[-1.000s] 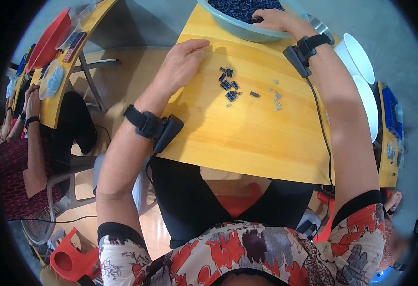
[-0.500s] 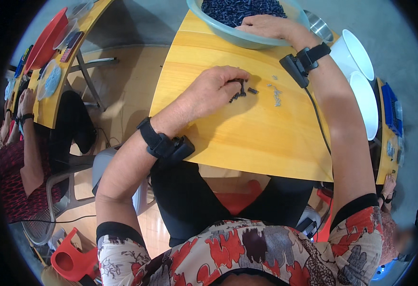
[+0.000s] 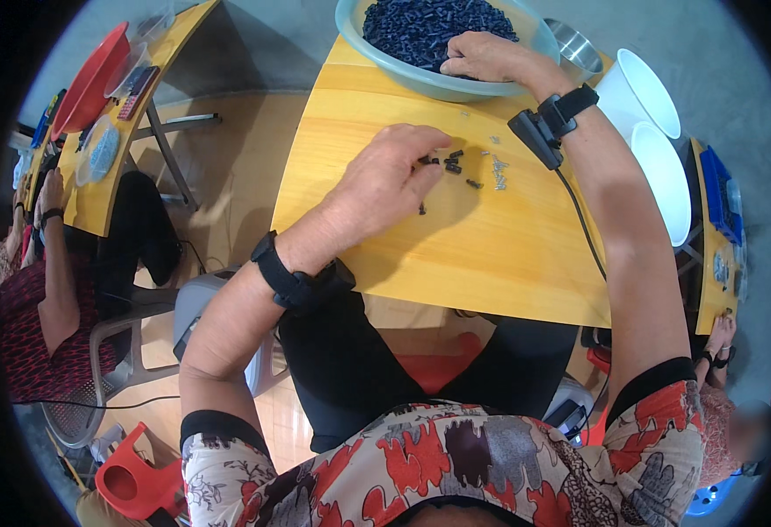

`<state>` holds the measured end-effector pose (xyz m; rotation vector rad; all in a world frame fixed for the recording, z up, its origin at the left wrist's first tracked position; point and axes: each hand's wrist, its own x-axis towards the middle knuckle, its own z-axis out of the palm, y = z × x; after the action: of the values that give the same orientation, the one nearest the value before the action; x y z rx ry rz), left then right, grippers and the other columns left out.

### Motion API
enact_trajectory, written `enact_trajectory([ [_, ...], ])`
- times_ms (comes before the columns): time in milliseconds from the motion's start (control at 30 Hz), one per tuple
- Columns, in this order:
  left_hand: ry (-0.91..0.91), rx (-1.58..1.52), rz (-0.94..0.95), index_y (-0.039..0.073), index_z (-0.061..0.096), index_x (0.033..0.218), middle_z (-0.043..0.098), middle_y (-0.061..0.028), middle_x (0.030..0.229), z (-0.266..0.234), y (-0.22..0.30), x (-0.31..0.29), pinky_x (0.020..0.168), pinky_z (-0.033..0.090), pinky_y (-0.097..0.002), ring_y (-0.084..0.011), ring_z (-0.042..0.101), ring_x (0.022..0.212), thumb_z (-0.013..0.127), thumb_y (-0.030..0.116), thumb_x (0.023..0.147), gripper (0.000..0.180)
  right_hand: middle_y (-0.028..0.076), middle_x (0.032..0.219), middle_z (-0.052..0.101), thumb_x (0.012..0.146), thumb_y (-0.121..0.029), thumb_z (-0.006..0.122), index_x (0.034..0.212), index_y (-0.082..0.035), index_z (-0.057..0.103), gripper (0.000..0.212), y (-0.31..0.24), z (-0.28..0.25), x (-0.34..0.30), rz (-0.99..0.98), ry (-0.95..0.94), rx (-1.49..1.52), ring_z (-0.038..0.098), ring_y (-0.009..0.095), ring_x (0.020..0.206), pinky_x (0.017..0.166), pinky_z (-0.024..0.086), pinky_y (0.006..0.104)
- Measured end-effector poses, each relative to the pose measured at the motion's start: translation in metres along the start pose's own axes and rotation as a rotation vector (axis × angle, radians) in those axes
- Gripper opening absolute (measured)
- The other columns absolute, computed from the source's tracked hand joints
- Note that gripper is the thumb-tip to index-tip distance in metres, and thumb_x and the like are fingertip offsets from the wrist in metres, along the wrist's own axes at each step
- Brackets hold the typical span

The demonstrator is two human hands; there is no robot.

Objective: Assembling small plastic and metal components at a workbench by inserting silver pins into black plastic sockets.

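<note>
Left hand [image 3: 394, 171] half-curled low over the yellow table [image 3: 491, 263], thumb and forefinger apart, at the edge of a loose group of small black parts [image 3: 454, 162] — contact under the palm cannot be told. Right hand [image 3: 488, 57] reaches into the pale basin [image 3: 438, 86], bent fingertips at the dark heap [image 3: 434, 35] — whether they pinch a piece is hidden; silvery screws [image 3: 499, 171] lie just right of the group.

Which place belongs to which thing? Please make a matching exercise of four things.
Things:
1. left hand
2. right hand
3. small silvery parts
4. metal bowl

Places:
A. lying mostly right of the loose black pieces on the tabletop
B. beside the pale basin, right side
C. at those black pieces
D. at the heaped dark pieces inside the basin

Pairs: 1C, 2D, 3A, 4B
</note>
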<state>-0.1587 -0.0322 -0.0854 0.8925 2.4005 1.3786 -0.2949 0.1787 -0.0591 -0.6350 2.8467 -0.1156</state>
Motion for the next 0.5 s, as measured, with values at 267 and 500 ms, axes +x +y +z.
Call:
enact_trajectory([
  [267,0.055,0.397,0.294,0.007,0.046,0.125,0.045,-0.0176,0.127,0.022,0.013,-0.009,0.100,0.035,-0.0424,-0.0337,0.040,0.120,0.061,0.025,0.083,0.048,0.007,0.062,0.050,0.085,-0.028,0.057,0.083,-0.003,0.055,0.026,0.013,-0.002,0.005,-0.034,0.098,0.167,0.047,0.018,0.051,0.047,0.037,0.0335],
  [500,0.048,0.626,0.236,0.016,0.043,0.130,0.027,-0.0139,0.141,0.036,0.006,-0.030,0.104,0.024,-0.0530,-0.0353,0.026,0.130,0.065,0.036,0.077,0.060,-0.005,0.055,0.033,0.086,-0.029,0.059,0.072,-0.011,0.046,0.026,0.015,-0.016,-0.009,0.156,0.134,0.604,0.032,0.004,0.043,0.037,0.021,0.0202],
])
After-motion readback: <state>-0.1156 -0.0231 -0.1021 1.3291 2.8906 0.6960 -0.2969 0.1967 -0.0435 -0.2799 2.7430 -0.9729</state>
